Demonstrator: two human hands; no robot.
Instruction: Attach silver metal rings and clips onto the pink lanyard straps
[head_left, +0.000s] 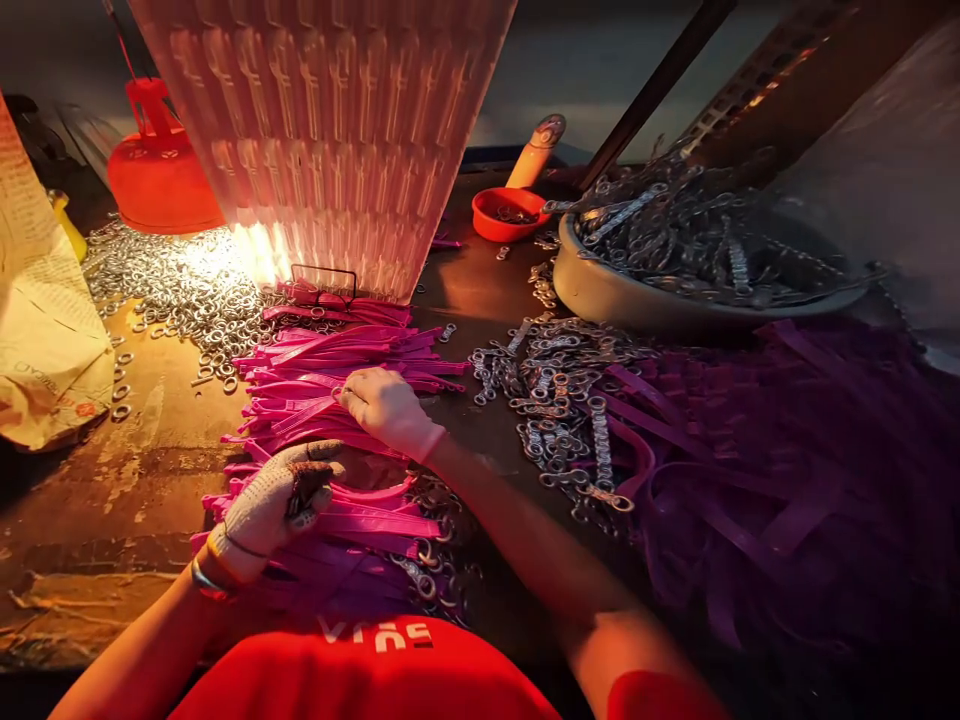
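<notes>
A heap of pink plastic straps (341,365) lies on the worn workbench (90,500) in front of me. My right hand (386,408), in a pale glove, rests curled on top of the heap and pinches a small metal ring against a strap. My left hand (274,500), in a worn knit glove, is closed on a bundle of pink straps at the heap's near end. Metal rings dangle from the straps' near ends (431,575).
Loose metal rings (180,285) spread at back left under a lit ribbed lampshade (330,130). A shallow bowl (600,290) of metal chain pieces stands at right, more links (559,390) beside purple straps (787,470). A small red dish (510,212), red container (159,165) and newspaper (45,330) stand around.
</notes>
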